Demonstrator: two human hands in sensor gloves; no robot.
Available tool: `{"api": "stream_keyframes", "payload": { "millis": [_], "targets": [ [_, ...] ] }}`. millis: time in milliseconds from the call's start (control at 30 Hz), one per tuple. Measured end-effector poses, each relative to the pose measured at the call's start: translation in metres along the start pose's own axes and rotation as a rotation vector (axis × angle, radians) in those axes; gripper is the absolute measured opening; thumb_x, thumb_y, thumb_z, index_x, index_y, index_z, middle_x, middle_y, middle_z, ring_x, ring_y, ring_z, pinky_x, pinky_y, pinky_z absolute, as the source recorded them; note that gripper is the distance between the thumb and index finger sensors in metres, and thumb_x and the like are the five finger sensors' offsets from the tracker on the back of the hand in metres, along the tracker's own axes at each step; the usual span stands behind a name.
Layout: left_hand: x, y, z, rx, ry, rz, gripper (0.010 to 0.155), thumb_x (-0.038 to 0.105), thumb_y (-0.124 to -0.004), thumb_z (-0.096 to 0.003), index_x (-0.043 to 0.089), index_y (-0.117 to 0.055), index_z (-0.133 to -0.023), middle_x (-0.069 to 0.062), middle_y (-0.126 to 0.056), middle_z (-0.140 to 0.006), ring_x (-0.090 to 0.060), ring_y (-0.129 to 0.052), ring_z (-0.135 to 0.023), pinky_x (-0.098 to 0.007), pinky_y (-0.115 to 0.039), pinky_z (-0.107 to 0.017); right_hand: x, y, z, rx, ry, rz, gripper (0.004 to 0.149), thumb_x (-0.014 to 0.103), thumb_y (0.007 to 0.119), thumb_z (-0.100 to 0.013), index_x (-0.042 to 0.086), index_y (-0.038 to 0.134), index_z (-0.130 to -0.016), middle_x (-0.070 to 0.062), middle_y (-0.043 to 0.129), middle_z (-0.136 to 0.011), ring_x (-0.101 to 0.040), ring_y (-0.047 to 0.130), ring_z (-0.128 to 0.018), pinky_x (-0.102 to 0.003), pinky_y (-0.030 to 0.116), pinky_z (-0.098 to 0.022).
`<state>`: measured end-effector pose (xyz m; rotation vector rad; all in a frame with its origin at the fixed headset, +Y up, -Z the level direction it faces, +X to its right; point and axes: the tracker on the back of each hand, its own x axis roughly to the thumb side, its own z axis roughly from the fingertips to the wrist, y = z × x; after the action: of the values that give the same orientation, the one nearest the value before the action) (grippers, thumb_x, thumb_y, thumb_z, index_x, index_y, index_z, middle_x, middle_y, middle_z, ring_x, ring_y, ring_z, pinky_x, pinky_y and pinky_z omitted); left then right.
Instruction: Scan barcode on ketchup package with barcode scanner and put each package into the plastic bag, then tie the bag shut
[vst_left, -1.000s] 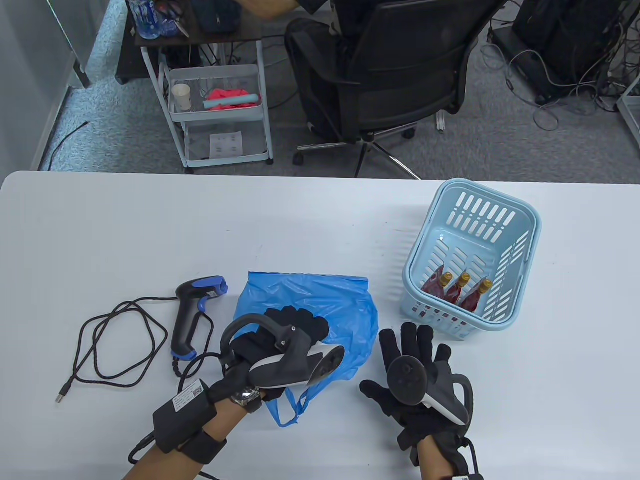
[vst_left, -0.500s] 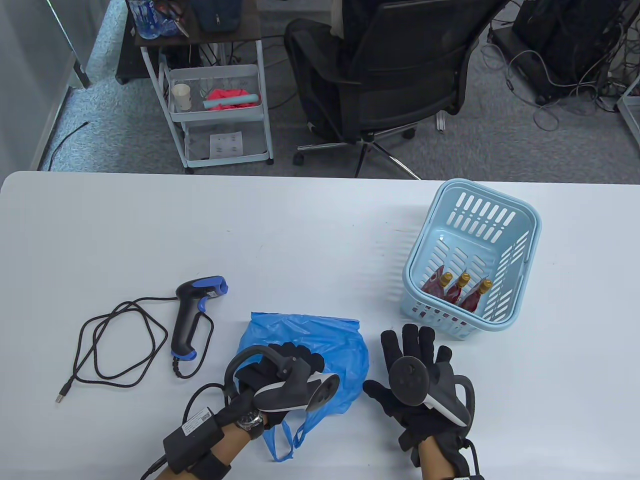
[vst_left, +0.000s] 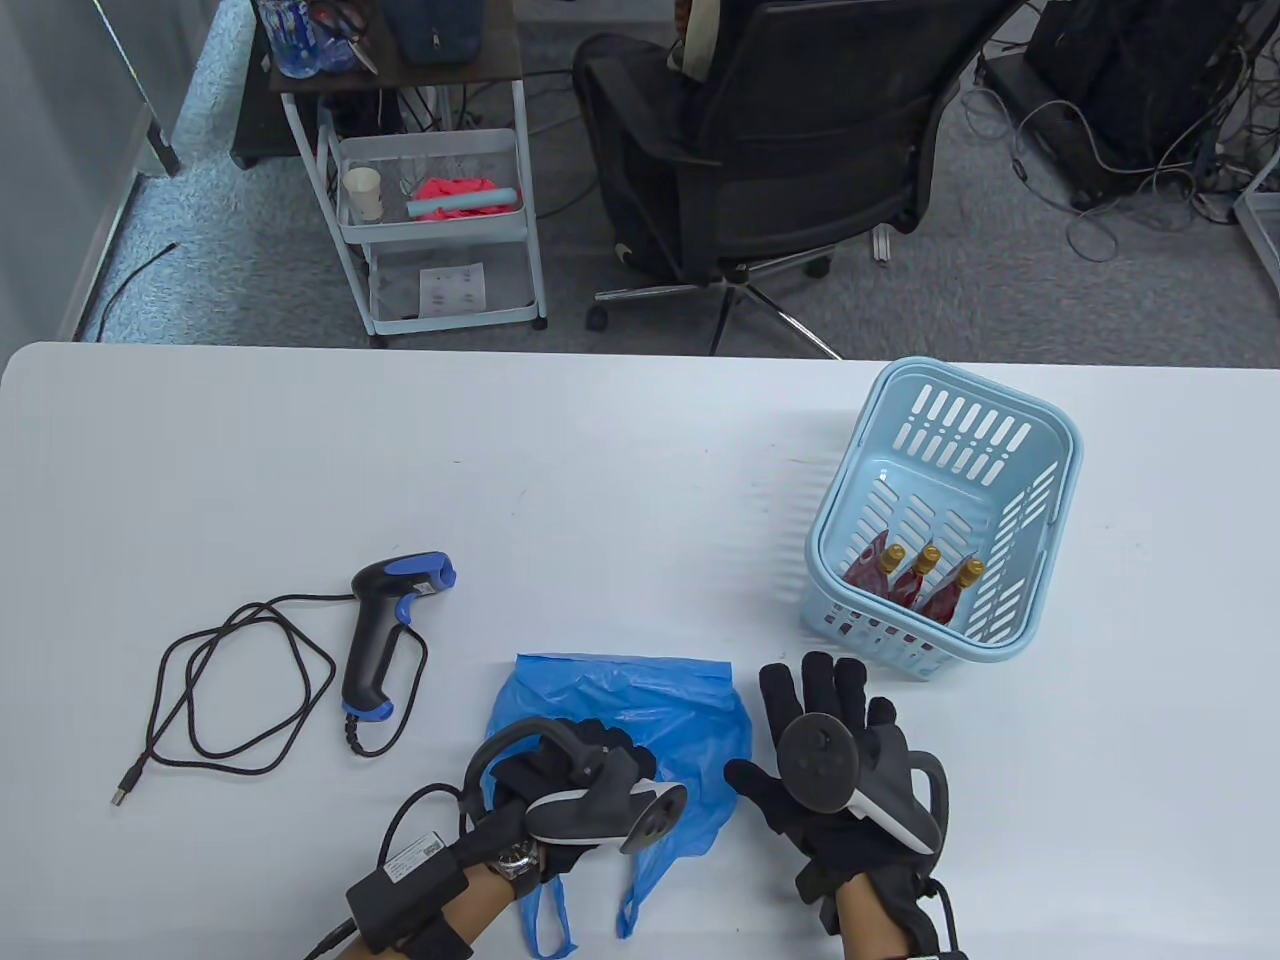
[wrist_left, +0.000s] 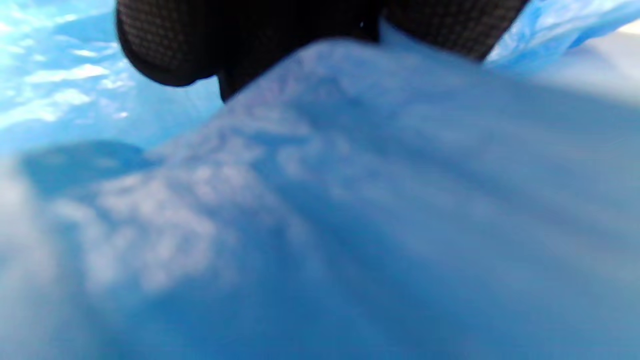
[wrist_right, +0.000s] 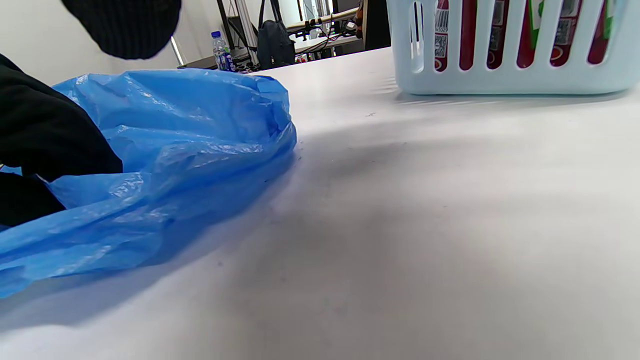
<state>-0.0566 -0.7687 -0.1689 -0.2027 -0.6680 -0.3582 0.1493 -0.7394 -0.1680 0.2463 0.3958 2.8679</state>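
Note:
A crumpled blue plastic bag (vst_left: 690, 710) lies near the table's front edge, its handles trailing toward me. My left hand (vst_left: 600, 750) sits on top of it with curled fingers bunching the plastic; the left wrist view shows blue film (wrist_left: 350, 225) close under those fingers (wrist_left: 165, 45). My right hand (vst_left: 815, 700) lies flat on the table just right of the bag, fingers spread and holding nothing. Three red ketchup packages (vst_left: 915, 585) stand in a light blue basket (vst_left: 1040, 420) at the right. The black and blue barcode scanner (vst_left: 385, 625) lies left of the bag.
The scanner's black cable (vst_left: 290, 598) loops over the table to the left. In the right wrist view the basket (wrist_right: 500, 80) stands a short way beyond the bag (wrist_right: 175, 130). Past the table's far edge are an office chair (vst_left: 800, 150) and a white cart (vst_left: 440, 230).
My left hand has pulled the blue bag toward the table's front edge and slightly right, crumpling it smaller. The right hand, scanner and basket have stayed put.

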Motion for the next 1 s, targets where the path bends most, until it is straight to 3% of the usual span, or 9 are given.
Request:
{"api": "stream_keyframes", "payload": {
  "millis": [200,533,667,833,933,1000],
  "targets": [
    [-0.014,0.009,0.013,0.019,0.003,0.123,0.065,0.056,-0.078,-0.0431,0.033,-0.064,-0.103,0.002,-0.08,-0.097,-0.028,-0.094,-0.08,-0.046,-0.081,-0.058,0.006,-0.002,0.002,-0.025,-0.02,-0.001,0.087,0.059,0.067,-0.052,0.016,0.024,-0.115,-0.025,0.018,-0.118,-0.053,0.016,-0.106,-0.07,0.028,-0.074],
    [-0.039,0.017,0.03,0.052,0.054,0.26,0.064,0.056,-0.078,-0.0436,0.032,-0.067,-0.102,0.0,-0.08,-0.098,-0.029,-0.093,-0.082,-0.048,-0.08,-0.06,0.039,-0.005,0.012,-0.141,-0.149,0.008,0.068,0.05,0.072,-0.052,0.014,0.055,-0.108,-0.021,0.064,-0.107,-0.048,0.062,-0.095,-0.06,0.057,-0.069],
    [-0.036,0.005,0.028,-0.005,0.038,0.264,0.063,0.056,-0.077,-0.0435,0.032,-0.068,-0.101,-0.001,-0.08,-0.099,-0.03,-0.093,-0.083,-0.048,-0.08,-0.06,0.064,0.012,0.007,-0.039,-0.246,0.052,0.057,0.044,0.076,-0.052,0.015,0.067,-0.1,-0.017,0.076,-0.098,-0.044,0.074,-0.087,-0.057,0.065,-0.064],
    [-0.034,-0.009,0.021,-0.064,0.033,0.299,0.064,0.057,-0.076,-0.0438,0.031,-0.069,-0.101,0.001,-0.079,-0.1,-0.031,-0.091,-0.086,-0.049,-0.079,-0.061,0.083,0.044,-0.007,0.107,-0.271,0.196,0.061,0.047,0.078,-0.05,0.015,0.066,-0.1,-0.017,0.076,-0.098,-0.044,0.074,-0.086,-0.056,0.065,-0.063],
    [-0.035,-0.015,0.018,-0.091,0.038,0.311,0.062,0.057,-0.076,-0.044,0.03,-0.07,-0.1,-0.002,-0.076,-0.102,-0.033,-0.088,-0.087,-0.05,-0.078,-0.063,0.084,0.063,-0.015,0.284,-0.226,0.259,0.076,0.054,0.077,-0.049,0.015,0.048,-0.108,-0.019,0.055,-0.106,-0.046,0.057,-0.093,-0.057,0.058,-0.068],
    [-0.036,-0.015,0.018,-0.097,0.039,0.306,0.062,0.058,-0.076,-0.044,0.031,-0.07,-0.1,-0.002,-0.075,-0.103,-0.033,-0.087,-0.088,-0.05,-0.077,-0.064,0.088,0.065,-0.015,0.289,-0.233,0.337,0.082,0.055,0.08,-0.047,0.017,0.042,-0.108,-0.017,0.048,-0.107,-0.045,0.052,-0.095,-0.057,0.056,-0.069]
  ]
}}
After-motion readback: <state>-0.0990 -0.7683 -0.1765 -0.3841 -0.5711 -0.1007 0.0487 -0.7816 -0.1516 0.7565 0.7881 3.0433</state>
